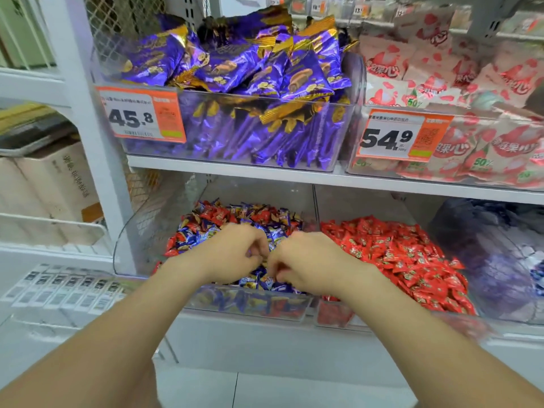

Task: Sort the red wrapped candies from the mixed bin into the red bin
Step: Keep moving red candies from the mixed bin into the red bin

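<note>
2 shelves [235,178] fill the frame. Up top stand 2 bins, purple packets [235,69] at upper centre and pink packs [441,69] at upper right, with 2 price tags [141,116]. At lower centre sits the mixed bin [141,231], its side against the red bin [335,315] to the right, with open room above both. Left hand [235,254] and right hand [306,263], nearly touching, curl their fingers over red candies [217,214] and blue ones in the mixed bin; whether they grip any cannot be told.

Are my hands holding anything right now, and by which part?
It cannot be told. The left hand and right hand both curl their fingers into the mixed bin, hiding any grip.
</note>
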Demonstrator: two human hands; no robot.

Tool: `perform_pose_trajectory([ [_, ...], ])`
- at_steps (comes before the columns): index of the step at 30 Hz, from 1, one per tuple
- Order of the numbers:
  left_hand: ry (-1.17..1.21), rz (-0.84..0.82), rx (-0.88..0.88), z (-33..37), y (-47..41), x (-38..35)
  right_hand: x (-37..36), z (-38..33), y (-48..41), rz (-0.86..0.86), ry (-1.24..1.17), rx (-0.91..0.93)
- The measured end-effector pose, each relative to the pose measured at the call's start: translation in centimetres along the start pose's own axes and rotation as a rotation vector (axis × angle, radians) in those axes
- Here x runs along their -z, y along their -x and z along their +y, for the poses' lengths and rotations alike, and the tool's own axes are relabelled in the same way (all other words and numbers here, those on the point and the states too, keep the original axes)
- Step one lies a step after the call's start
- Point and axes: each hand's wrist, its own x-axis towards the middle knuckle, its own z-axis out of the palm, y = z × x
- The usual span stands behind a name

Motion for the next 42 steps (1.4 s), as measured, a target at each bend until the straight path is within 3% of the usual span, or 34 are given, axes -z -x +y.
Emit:
perform_pose_trajectory([
  [3,0.072,0.033,0.032,0.6,-0.3,0.1,0.6,0.5,1.3,0.286,-0.268,-0.100],
  [6,0.186,0.057,0.088,1.6,-0.6,0.0,0.5,2.6,3.7,0.542,-0.465,-0.433],
  [10,0.305,0.140,0.191,2.6,-1.0,-0.1,-0.4,5.3,5.8,0.373,-0.348,-0.649],
  [13,0.106,0.147,0.303,1.9,-1.2,-0.2,0.4,3.9,4.6,0.490,-0.333,-0.581],
  [15,-0.049,0.046,0.459,0.9,-1.2,0.1,0.8,1.8,2.6,0.548,-0.346,-0.459],
  [17,-0.072,-0.017,0.568,-0.7,-1.2,0.8,0.4,-0.1,0.2,0.456,-0.347,-0.363],
  [19,-0.035,0.045,0.611,-3.0,-1.7,1.4,-0.5,-1.5,-2.7,0.291,-0.311,-0.352],
  [24,0.136,0.251,0.647,-9.8,-2.9,2.2,-0.2,-1.9,-9.4,0.065,-0.291,-0.656],
  [29,0.540,0.342,0.625,-12.1,-5.2,1.7,-1.8,-0.4,-13.9,-0.005,-0.552,-0.904],
  [31,0.603,0.311,0.628,-12.1,-5.8,1.6,-2.8,0.2,-15.3,-0.088,-0.605,-0.942],
  [34,0.606,0.267,0.626,-12.3,-6.5,1.3,-3.1,1.1,-16.8,-0.035,-0.691,-1.081],
  [38,0.649,0.185,0.595,-10.8,-7.4,0.6,-2.5,1.1,-17.3,-0.012,-0.996,-0.983],
  [42,0.771,0.195,0.577,-10.4,-7.9,-0.3,-3.6,0.9,-17.4,0.093,-1.498,-1.013],
])
